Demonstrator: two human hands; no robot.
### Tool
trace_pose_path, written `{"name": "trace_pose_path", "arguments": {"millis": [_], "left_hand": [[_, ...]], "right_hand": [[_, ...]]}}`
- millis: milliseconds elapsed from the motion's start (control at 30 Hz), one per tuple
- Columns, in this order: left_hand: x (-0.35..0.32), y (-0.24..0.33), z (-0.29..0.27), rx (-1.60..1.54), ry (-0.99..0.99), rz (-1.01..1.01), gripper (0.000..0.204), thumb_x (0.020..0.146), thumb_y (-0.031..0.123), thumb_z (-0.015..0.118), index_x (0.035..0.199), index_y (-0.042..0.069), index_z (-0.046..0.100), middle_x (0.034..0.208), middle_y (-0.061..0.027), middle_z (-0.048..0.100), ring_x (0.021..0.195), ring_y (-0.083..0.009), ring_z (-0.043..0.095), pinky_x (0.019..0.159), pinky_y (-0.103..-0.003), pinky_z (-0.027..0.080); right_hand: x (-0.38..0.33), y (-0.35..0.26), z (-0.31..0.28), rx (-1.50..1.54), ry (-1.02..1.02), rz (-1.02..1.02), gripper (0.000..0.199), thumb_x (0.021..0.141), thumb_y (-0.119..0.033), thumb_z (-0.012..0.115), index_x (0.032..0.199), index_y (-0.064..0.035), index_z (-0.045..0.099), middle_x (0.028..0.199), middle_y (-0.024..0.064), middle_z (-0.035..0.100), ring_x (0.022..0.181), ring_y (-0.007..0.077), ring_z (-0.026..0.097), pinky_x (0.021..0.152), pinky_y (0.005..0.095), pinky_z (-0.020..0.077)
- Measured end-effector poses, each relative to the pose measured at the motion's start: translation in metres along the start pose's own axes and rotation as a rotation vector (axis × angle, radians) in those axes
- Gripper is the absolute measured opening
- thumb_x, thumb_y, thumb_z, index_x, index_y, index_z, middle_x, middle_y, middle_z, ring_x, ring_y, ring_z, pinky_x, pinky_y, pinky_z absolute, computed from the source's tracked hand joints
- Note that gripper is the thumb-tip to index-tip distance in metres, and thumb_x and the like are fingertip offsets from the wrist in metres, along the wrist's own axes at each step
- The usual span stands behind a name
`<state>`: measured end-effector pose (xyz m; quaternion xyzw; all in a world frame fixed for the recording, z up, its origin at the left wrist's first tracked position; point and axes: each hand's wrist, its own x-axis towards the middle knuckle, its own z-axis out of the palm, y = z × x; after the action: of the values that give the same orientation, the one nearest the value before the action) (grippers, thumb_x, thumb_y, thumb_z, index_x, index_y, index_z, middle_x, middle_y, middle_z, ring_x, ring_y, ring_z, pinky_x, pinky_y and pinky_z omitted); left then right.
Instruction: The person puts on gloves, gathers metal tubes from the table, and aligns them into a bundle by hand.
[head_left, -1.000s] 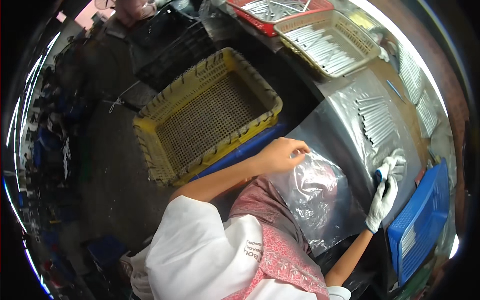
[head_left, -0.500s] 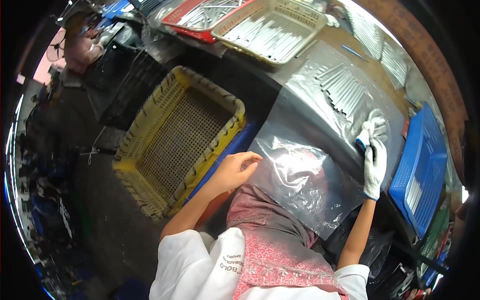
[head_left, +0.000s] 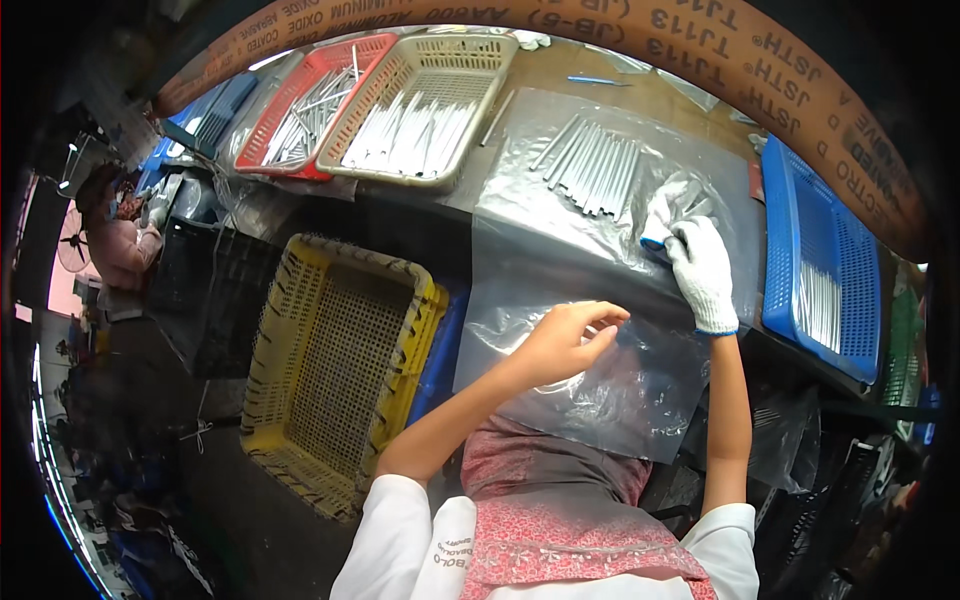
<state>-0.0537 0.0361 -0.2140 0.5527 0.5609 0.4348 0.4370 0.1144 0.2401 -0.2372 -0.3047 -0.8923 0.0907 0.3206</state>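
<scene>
My right hand (head_left: pixel 703 272) wears a white knit glove with a blue cuff edge. Its fingers are closed at the cuff of a second white glove (head_left: pixel 683 200), which lies crumpled on the clear plastic sheet (head_left: pixel 500 255). My bare left hand (head_left: pixel 572 342) hovers over the front part of that sheet, which hangs down toward my lap. Its fingers are slightly curled, the thumb is apart from them, and nothing is in it. Just left of the loose glove, a row of thin silvery metal tubes (head_left: pixel 592 168) lies on the sheet.
At the back left, a red basket (head_left: pixel 262 128) and a beige basket (head_left: pixel 490 80) hold many metal tubes. A yellow basket (head_left: pixel 412 335) stands lower, left of my legs. To the right is a blue basket (head_left: pixel 785 215) with tubes. A blue pen (head_left: pixel 598 80) lies behind the sheet.
The view has turned. My left hand has moved from the sheet's left edge to over its middle, nearer my right hand. My right hand remains at the loose glove.
</scene>
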Motion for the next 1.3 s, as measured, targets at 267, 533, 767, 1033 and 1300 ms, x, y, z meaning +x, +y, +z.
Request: {"name": "trace_pose_path", "arguments": {"millis": [267,533,767,1033,1300], "left_hand": [[0.086,-0.005,0.03,-0.724,0.157,-0.119,0.035,0.099,0.006,0.046,0.131,-0.006,0.053,0.126,-0.0113,0.061,0.115,-0.0166,0.059,0.1,-0.028,0.047],[0.102,-0.004,0.037,-1.186,0.216,0.043,0.031,0.099,0.005,0.045,0.128,-0.002,0.053,0.123,-0.008,0.06,0.111,-0.0155,0.059,0.098,-0.03,0.046],[0.11,-0.033,0.033,-1.087,0.365,-0.088,0.018,0.099,0.013,0.052,0.108,0.001,0.062,0.103,-0.0082,0.068,0.087,-0.0154,0.067,0.075,-0.03,0.056],[0.11,-0.006,0.01,-1.267,0.204,-0.068,0.032,0.103,0.023,0.04,0.121,0.0,0.055,0.126,-0.0106,0.058,0.115,-0.022,0.057,0.099,-0.037,0.046],[0.124,-0.021,0.019,-0.907,0.165,0.174,0.023,0.096,0.011,0.057,0.115,-0.001,0.056,0.113,-0.0116,0.059,0.097,-0.0176,0.061,0.075,-0.027,0.054]], "right_hand": [[0.001,-0.041,-0.013,0.278,0.211,0.109,0.014,0.085,-0.001,0.064,0.099,0.0006,0.062,0.102,0.0138,0.059,0.087,0.0264,0.062,0.075,0.0343,0.0508],[0.004,-0.064,-0.026,0.389,0.182,-0.022,0.02,0.081,0.0,0.066,0.1,-0.0007,0.062,0.101,0.0157,0.06,0.092,0.0332,0.061,0.079,0.038,0.0508],[0.002,-0.074,-0.031,0.284,0.001,-0.158,0.02,0.077,-0.007,0.067,0.096,-0.0049,0.061,0.1,0.0131,0.061,0.091,0.0324,0.062,0.077,0.0395,0.0533],[-0.007,-0.067,-0.045,0.302,-0.1,-0.087,0.02,0.078,-0.009,0.065,0.097,-0.0046,0.06,0.096,0.0131,0.057,0.089,0.033,0.061,0.075,0.0394,0.0528],[-0.001,-0.076,-0.043,0.605,-0.056,-0.075,0.018,0.079,-0.004,0.064,0.097,-0.0022,0.06,0.099,0.0129,0.057,0.09,0.0321,0.06,0.078,0.0389,0.0512]]}}
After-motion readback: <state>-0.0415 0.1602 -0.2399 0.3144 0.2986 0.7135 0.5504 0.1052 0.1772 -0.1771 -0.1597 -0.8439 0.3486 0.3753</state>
